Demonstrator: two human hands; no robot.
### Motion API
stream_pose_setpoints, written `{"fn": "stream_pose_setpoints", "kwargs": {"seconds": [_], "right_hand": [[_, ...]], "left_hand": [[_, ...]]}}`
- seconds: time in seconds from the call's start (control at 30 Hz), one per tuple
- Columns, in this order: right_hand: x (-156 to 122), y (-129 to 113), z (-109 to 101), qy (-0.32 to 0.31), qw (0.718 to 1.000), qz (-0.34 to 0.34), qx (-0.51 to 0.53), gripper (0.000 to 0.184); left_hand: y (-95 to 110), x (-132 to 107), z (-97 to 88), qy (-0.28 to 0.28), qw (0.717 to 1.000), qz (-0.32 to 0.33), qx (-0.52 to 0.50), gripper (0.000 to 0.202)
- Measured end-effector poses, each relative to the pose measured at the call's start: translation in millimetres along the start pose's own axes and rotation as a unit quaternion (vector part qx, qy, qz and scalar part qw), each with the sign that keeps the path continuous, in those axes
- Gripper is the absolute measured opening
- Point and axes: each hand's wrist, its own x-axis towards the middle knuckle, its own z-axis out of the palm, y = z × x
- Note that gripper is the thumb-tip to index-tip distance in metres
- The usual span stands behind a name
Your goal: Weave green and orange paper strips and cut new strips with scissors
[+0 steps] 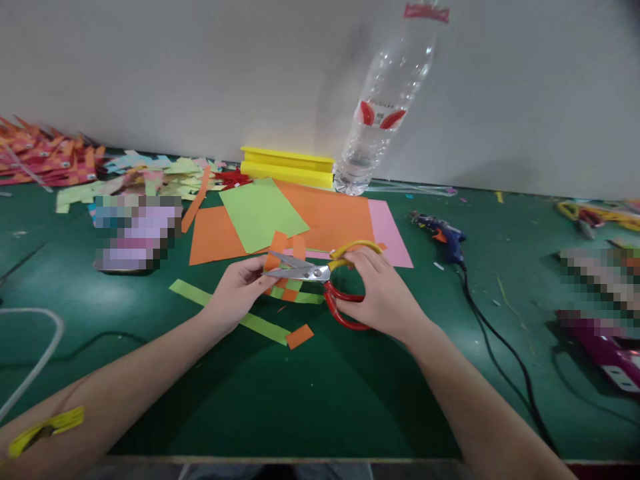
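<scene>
My right hand (383, 293) grips scissors (320, 272) with one yellow and one red handle, blades open and pointing left. My left hand (240, 288) pinches a small woven piece of orange and green paper strips (287, 288), held between the blades' tips. A long green strip (260, 325) and a small orange scrap (300, 335) lie on the green table (320, 400) just below the hands.
Orange (330, 217), green (257, 213) and pink (390, 230) sheets lie behind the hands. A clear plastic bottle (383, 113) and yellow block (287, 167) stand by the wall. A blue glue gun (445, 239) with black cord lies right. Paper scraps pile at left.
</scene>
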Motion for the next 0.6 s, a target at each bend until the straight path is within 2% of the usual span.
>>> {"fn": "stream_pose_setpoints", "kwargs": {"seconds": [0.33, 0.6], "right_hand": [[1.2, -3.2, -2.4, -0.009, 1.0, 0.006, 0.025, 0.043], [0.2, -1.0, -1.3, -0.02, 0.999, 0.01, 0.033, 0.045]], "left_hand": [[3.9, -0.6, 1.5, -0.023, 0.999, 0.033, 0.017, 0.016], [-0.7, -1.2, 0.0, -0.027, 0.999, 0.023, 0.014, 0.017]]}}
